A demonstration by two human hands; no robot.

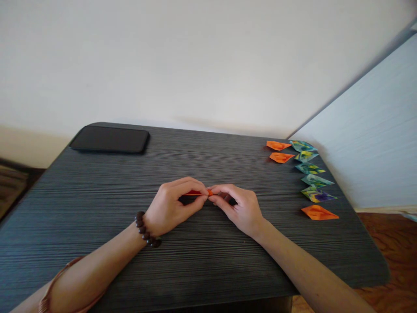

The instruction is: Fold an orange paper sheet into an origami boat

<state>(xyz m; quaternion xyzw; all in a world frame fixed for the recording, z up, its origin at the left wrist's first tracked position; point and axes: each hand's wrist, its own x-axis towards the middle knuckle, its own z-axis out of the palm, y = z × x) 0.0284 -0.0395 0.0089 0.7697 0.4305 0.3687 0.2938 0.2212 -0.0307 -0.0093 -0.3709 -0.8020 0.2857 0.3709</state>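
Note:
A small folded piece of orange paper (210, 192) is pinched between my two hands above the middle of the table. My left hand (176, 202), with a dark bead bracelet (146, 230) on its wrist, is closed on the paper with thumb and fingertips. A thin orange strip of it shows inside that hand's curl. My right hand (239, 206) pinches the paper's other end, its fingertips meeting those of my left. The fingers cover most of the paper, so its full shape is hidden.
At the right, several folded paper boats stand in columns: an orange boat (319, 212), patterned green ones such as this boat (310, 168), and another orange boat (281, 157). A black phone (110, 139) lies at the back left of the dark table (195, 278). A wall (195, 56) borders the back.

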